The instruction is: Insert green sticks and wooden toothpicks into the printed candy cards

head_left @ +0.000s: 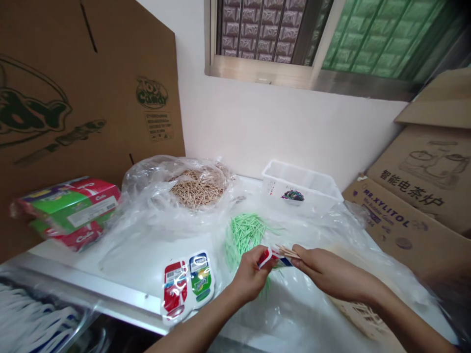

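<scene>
- Wooden sticks (287,252) sit pinched in the right hand (327,272), their tips at a red-edged pack (265,257) gripped by the left hand (253,274); whether they're inside, I can't tell.
- I'd keep the stick ends even and the pack steady, squeezing lightly.
- Just beyond: green sticks (246,230).
- A twin-lobed pack (200,279) reads "Sprite".
- Left carton (121,59): "Candy"; right carton (397,223): "MR.XYLITOL".

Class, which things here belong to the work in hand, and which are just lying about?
Apparently in use:
small pack, held in the left hand
pale sticks, held in the right hand
green sticks, piled beyond the left hand
bagged brown sticks

Probably just lying about:
large cardboard box, left
Mr. Xylitol box, right
white tub
</scene>
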`<move>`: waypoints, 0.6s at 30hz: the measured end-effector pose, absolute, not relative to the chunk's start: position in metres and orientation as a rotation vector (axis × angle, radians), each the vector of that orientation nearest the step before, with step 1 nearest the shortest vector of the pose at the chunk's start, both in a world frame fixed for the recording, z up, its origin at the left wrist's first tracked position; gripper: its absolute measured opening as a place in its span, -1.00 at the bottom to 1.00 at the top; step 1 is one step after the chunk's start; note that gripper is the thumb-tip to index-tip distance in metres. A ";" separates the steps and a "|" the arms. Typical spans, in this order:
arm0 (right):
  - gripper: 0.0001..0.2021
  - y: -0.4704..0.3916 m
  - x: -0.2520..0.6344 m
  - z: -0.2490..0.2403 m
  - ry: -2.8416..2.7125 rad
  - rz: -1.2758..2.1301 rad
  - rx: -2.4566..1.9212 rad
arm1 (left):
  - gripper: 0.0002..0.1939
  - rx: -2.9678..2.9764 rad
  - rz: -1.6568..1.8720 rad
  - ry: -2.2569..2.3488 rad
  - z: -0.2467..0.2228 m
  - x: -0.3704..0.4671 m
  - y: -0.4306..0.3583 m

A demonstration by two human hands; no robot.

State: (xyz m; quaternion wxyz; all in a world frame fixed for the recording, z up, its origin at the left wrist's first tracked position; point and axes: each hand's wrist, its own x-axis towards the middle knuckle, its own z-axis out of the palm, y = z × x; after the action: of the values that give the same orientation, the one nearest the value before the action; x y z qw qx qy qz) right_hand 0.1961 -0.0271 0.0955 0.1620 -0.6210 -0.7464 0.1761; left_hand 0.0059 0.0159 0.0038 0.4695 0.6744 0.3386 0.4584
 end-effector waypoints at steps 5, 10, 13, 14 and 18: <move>-0.72 -0.026 0.195 0.095 -2.226 0.680 -1.757 | -0.91 1.694 1.129 0.825 0.004 0.005 0.014; -0.77 -0.028 0.193 0.095 -2.411 0.499 -1.802 | -0.86 1.774 1.112 0.807 0.008 0.002 0.013; -0.75 -0.029 0.192 0.097 -2.516 0.417 -1.834 | -0.85 1.842 1.090 0.774 0.008 0.000 0.013; -0.75 -0.029 0.192 0.098 -2.548 0.404 -1.848 | -0.85 1.868 1.089 0.757 0.008 -0.001 0.013; -0.73 -0.026 0.193 0.102 -2.624 0.436 -1.872 | -0.82 1.963 1.090 0.645 0.007 -0.004 0.013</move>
State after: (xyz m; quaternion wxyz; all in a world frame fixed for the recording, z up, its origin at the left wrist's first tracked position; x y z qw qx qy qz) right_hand 0.1933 -0.0263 0.1022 -0.0554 -0.5747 -0.8055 0.1337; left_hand -0.0045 0.0135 0.0075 0.3921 0.7730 0.2539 0.4294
